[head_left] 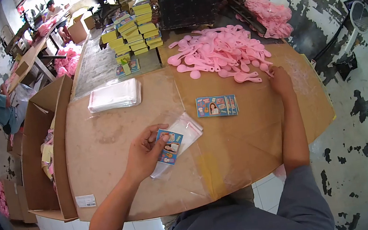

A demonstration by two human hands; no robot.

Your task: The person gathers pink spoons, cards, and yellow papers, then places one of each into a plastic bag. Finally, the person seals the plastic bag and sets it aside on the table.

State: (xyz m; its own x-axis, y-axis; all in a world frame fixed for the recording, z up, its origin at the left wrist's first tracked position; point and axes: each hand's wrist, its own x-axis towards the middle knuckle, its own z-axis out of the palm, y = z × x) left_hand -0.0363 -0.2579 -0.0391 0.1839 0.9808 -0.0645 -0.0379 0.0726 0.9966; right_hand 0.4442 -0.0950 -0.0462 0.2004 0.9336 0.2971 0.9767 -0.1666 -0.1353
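Note:
My left hand [144, 152] is closed, with the thumb pressed on a blue printed card [171, 153]. Under and beside that card lies a clear plastic bag [190, 134], partly hidden by the card and fingers. At the right edge of a pile of pink plastic spoons [219, 50], my right hand [282, 81] pinches the handle end of one pink spoon [265, 68]. Between the two hands, several more blue printed cards [216, 106] lie in a fanned row on the cardboard-covered table [121, 169].
A stack of clear plastic bags [115, 96] lies at the left. Bundled card stacks [133, 31] stand at the back beside a dark box [185, 1]. An open carton [58, 145] flanks the table's left side. Pink bundles [268, 13] lie back right. A person [1, 109] sits far left.

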